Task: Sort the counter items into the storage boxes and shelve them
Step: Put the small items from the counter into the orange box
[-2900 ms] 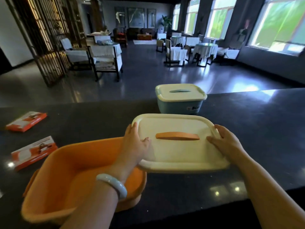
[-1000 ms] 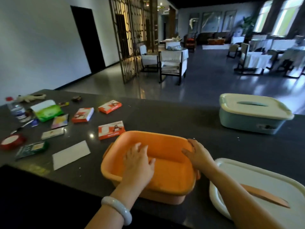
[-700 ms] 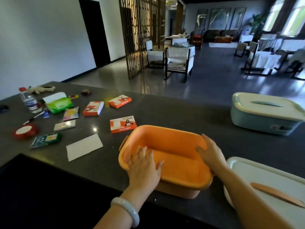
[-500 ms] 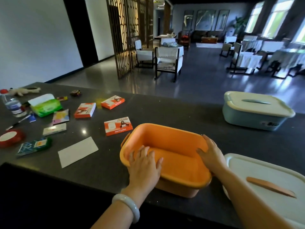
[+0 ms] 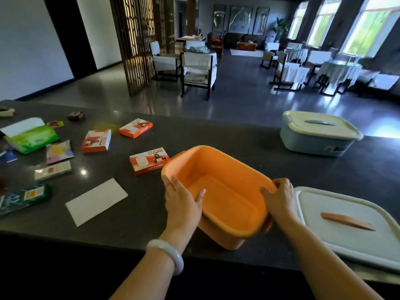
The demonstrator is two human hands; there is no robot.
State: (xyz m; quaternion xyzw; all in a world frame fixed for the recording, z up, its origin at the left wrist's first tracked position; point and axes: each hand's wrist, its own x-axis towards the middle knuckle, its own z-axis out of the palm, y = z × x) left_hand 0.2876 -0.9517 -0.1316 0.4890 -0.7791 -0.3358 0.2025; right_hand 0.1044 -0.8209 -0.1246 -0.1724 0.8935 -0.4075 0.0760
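left hand (image 5: 183, 203): grip clamped on the near-left rim of the orange storage box (image 5: 218, 191), fingers curled inside.
right hand (image 5: 280, 197): grip clamped on the right rim, by the side handle.
box: lidless, nothing in it, near edge of the dark surface (image 5: 216, 135) – looks tilted, left side raised.
lid (image 5: 350, 224): cream, orange handle, flat just right of the box.
risk: box overhangs toward the person; a slipped rim hold could drop it off the edge.
in the way: WiFi carton (image 5: 149, 161) touches or nearly touches the far-left corner – a leftward slide would shove it.
around: two more orange cartons, tissue pack (image 5: 30, 136), white sheet (image 5: 96, 201), lidded blue box (image 5: 318, 136) well apart.
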